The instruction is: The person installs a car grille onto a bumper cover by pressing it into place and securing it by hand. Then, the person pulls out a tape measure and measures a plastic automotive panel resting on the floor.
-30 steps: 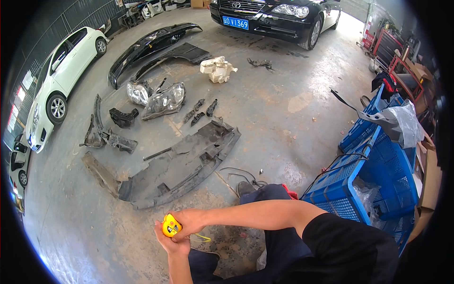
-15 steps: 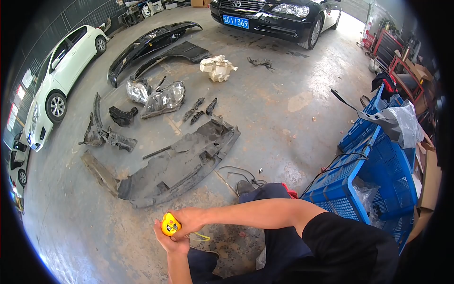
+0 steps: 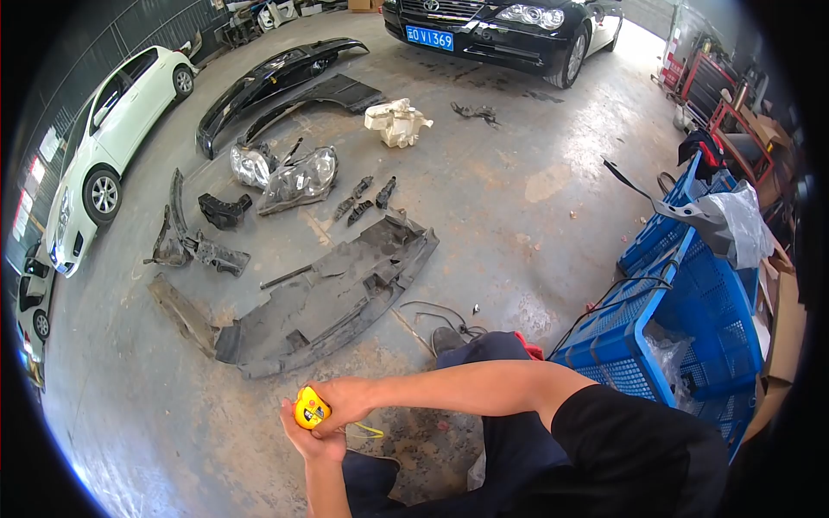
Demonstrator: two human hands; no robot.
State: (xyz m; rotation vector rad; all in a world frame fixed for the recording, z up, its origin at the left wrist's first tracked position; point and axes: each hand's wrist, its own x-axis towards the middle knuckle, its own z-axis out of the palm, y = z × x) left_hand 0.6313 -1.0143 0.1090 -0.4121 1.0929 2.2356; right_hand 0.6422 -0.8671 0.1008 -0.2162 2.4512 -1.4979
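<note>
A yellow tape measure [image 3: 312, 407] is held between both hands at the lower middle. My left hand [image 3: 309, 439] cups it from below and the left. My right hand [image 3: 344, 401] grips it from the right, the arm reaching across from the right side. A yellow strap [image 3: 370, 430] hangs out by the right hand. Just beyond the hands lies a large dark undertray [image 3: 319, 311] on the floor. Further off are two headlights [image 3: 298, 181], small black brackets [image 3: 224, 211] and a white plastic tank [image 3: 397, 123].
A black bumper [image 3: 268, 82] and a fender [image 3: 337, 93] lie farther back. Beyond them is a black car [image 3: 492, 43]; a white car [image 3: 121, 129] stands at the left. Blue crates [image 3: 639, 345] with plastic wrap and cardboard [image 3: 781, 328] are on the right. A cable [image 3: 445, 318] lies near my foot.
</note>
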